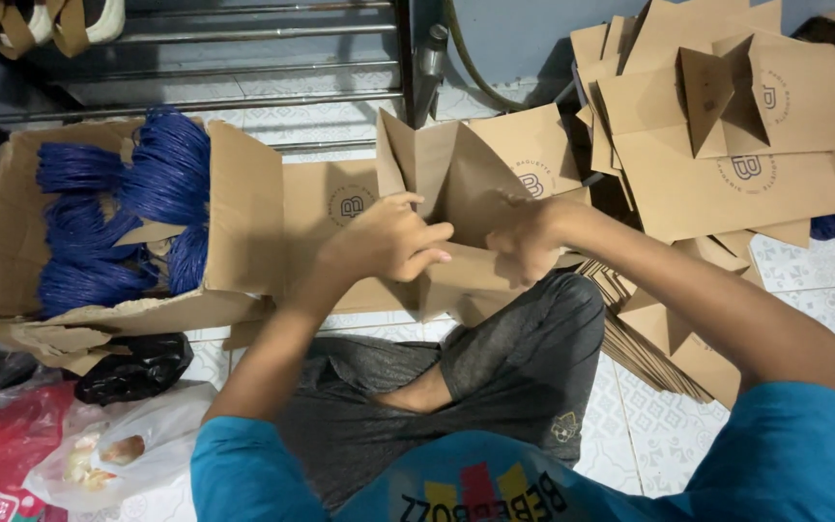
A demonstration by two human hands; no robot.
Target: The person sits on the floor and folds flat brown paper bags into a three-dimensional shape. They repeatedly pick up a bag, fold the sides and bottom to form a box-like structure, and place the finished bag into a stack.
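A brown paper bag (456, 184) stands partly unfolded on the tiled floor in front of me, its top flaps raised. My left hand (388, 240) grips the bag's left side with the fingers curled over the fold. My right hand (526, 242) is blurred and presses on the bag's right side near the bottom fold. Under the bag lie flat brown bags (326, 208) with a round printed mark. I sit cross-legged in grey shorts (495, 377) and a blue shirt.
A cardboard box (244, 213) at the left holds bundles of blue cord (161, 179). A heap of folded brown bags (727, 145) lies at the right, with a flat stack (649, 338) by my knee. Plastic bags (128, 425) sit lower left. A metal rack (244, 58) stands behind.
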